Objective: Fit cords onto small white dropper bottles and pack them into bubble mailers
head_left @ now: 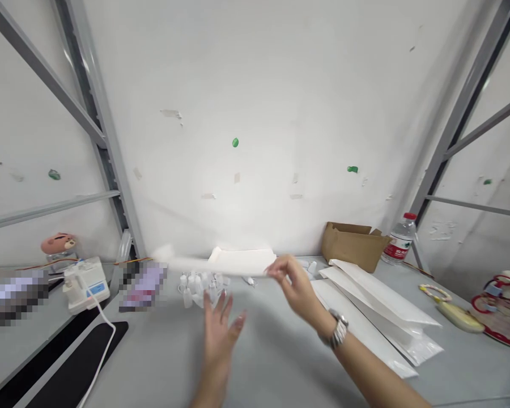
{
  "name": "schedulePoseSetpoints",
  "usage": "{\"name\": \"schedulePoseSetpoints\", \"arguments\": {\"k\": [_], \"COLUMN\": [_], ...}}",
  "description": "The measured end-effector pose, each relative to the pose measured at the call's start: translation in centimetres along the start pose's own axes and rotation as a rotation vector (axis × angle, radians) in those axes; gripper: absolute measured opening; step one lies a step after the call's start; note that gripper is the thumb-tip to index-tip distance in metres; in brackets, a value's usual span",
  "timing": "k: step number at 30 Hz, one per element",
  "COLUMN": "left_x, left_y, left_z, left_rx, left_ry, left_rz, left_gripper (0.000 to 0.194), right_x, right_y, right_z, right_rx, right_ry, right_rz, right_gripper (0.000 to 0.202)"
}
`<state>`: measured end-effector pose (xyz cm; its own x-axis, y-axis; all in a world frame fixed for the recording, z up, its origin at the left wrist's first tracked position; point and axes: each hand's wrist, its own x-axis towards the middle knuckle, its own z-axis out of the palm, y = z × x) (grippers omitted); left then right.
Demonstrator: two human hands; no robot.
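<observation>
My right hand [289, 279], a watch on its wrist, pinches the right end of a long white strip [225, 267]. Motion blurs the strip's far left end, so I cannot tell what it is. My left hand [219, 323] holds nothing; its fingers are spread below the strip, close to a cluster of small translucent white plastic pieces [198, 285] on the grey table [161, 351]. Behind the strip lies a white sheet or packet [242, 256], partly hidden by it. More small white pieces [311, 267] lie just beyond my right hand.
White paper bags [378, 300] lie at the right, before a cardboard box [352, 245] and a water bottle [400, 241]. A bracelet [436, 292] lies farther right. On the left are a white device [86, 283], its cable and a black mat [79, 362].
</observation>
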<state>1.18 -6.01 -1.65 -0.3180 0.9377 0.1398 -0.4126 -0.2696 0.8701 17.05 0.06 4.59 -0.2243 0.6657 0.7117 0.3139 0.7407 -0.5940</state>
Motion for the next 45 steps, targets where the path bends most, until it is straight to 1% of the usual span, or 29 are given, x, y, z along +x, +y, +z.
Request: {"name": "schedulePoseSetpoints", "arguments": {"k": [2, 4, 6, 7, 9, 10, 11, 12, 14, 16, 17, 19, 21, 23, 25, 27, 29, 30, 33, 35, 37, 39, 42, 43, 45], "left_x": [-0.1, -0.4, -0.6, -0.6, -0.3, -0.1, 0.1, 0.3, 0.6, 0.7, 0.7, 0.6, 0.5, 0.4, 0.1, -0.1, -0.3, -0.3, -0.2, -0.1, -0.1, -0.2, -0.3, -0.2, -0.1], "left_y": [1.9, 3.5, 4.5, 4.8, 5.1, 5.1, 5.0, 4.9, 4.7, 4.3, 4.1, 3.6, 3.1, 2.5, 1.9, 1.4, 0.9, 0.7, 0.1, -0.1, 0.0, 0.1, 0.2, 0.2, -0.1], "left_z": [-0.2, -0.5, -0.7, -0.8, -1.1, -1.2, -1.4, -1.6, -2.0, -2.1, -2.0, -1.7, -1.5, -1.5, -1.9, -2.5, -3.0, -3.3, -3.5, -3.4, -3.1, -2.9, -2.8, -2.8, -3.0], "left_rx": [-0.179, -0.267, -0.3, -0.293, -0.27, -0.265, -0.267, -0.276, -0.303, -0.341, -0.367, -0.43, -0.491, -0.525, -0.503, -0.43, -0.375, -0.371, -0.426, -0.431, -0.406, -0.401, -0.439, -0.448, -0.451], "left_ry": [0.052, 0.1, 0.14, 0.169, 0.236, 0.267, 0.296, 0.315, 0.316, 0.257, 0.209, 0.093, -0.027, -0.124, -0.196, -0.277, -0.336, -0.347, -0.33, -0.32, -0.327, -0.34, -0.375, -0.388, -0.416], "left_rz": [-0.001, 0.034, 0.1, 0.111, 0.071, 0.027, -0.026, -0.083, -0.217, -0.391, -0.486, -0.672, -0.802, -0.86, -0.898, -0.904, -0.878, -0.868, -0.923, -0.975, -0.999, -1.01, -1.062, -1.072, -1.096], "left_gripper": [0.086, 0.084, 0.082, 0.08, 0.073, 0.069, 0.065, 0.061, 0.055, 0.052, 0.051, 0.052, 0.048, 0.045, 0.05, 0.059, 0.065, 0.067, 0.072, 0.075, 0.076, 0.075, 0.075, 0.075, 0.073], "right_x": [-2.4, -4.3, -5.2, -5.2, -4.5, -3.8, -3.0, -2.2, -0.8, 0.0, 0.0, -0.3, -0.9, -1.3, -1.3, -1.1, -0.7, -0.5, -0.1, 0.1, 0.2, 0.1, 0.0, 0.0, 0.1], "right_y": [-2.5, -4.2, -4.8, -4.7, -3.8, -3.0, -1.9, -0.5, 2.4, 5.3, 6.4, 8.2, 9.1, 9.6, 9.9, 10.1, 10.1, 9.9, 8.8, 7.6, 6.4, 5.4, 4.5, 4.4, 4.2], "right_z": [0.6, 1.2, 1.7, 1.9, 2.3, 2.5, 2.8, 3.1, 3.9, 4.9, 5.5, 6.6, 7.3, 7.5, 7.1, 6.2, 5.1, 4.6, 3.0, 2.3, 2.0, 2.0, 2.1, 2.0, 1.6], "right_rx": [-0.001, -0.005, 0.013, 0.037, 0.106, 0.133, 0.139, 0.114, -0.059, -0.296, -0.394, -0.545, -0.593, -0.573, -0.533, -0.479, -0.411, -0.373, -0.267, -0.194, -0.146, -0.172, -0.315, -0.341, -0.32], "right_ry": [-0.15, -0.255, -0.319, -0.343, -0.349, -0.328, -0.285, -0.239, -0.149, -0.172, -0.187, -0.224, -0.238, -0.227, -0.202, -0.165, -0.124, -0.108, -0.093, -0.085, -0.076, -0.091, -0.12, -0.127, -0.162], "right_rz": [-0.112, -0.163, -0.166, -0.149, -0.082, -0.026, 0.035, 0.114, 0.262, 0.357, 0.366, 0.335, 0.307, 0.3, 0.305, 0.323, 0.354, 0.368, 0.38, 0.345, 0.277, 0.198, 0.112, 0.097, 0.095], "right_gripper": [0.006, 0.013, 0.015, 0.014, 0.007, 0.004, 0.007, 0.011, 0.018, 0.018, 0.018, 0.018, 0.012, 0.004, 0.007, 0.012, 0.016, 0.018, 0.023, 0.023, 0.021, 0.018, 0.016, 0.016, 0.016]}}
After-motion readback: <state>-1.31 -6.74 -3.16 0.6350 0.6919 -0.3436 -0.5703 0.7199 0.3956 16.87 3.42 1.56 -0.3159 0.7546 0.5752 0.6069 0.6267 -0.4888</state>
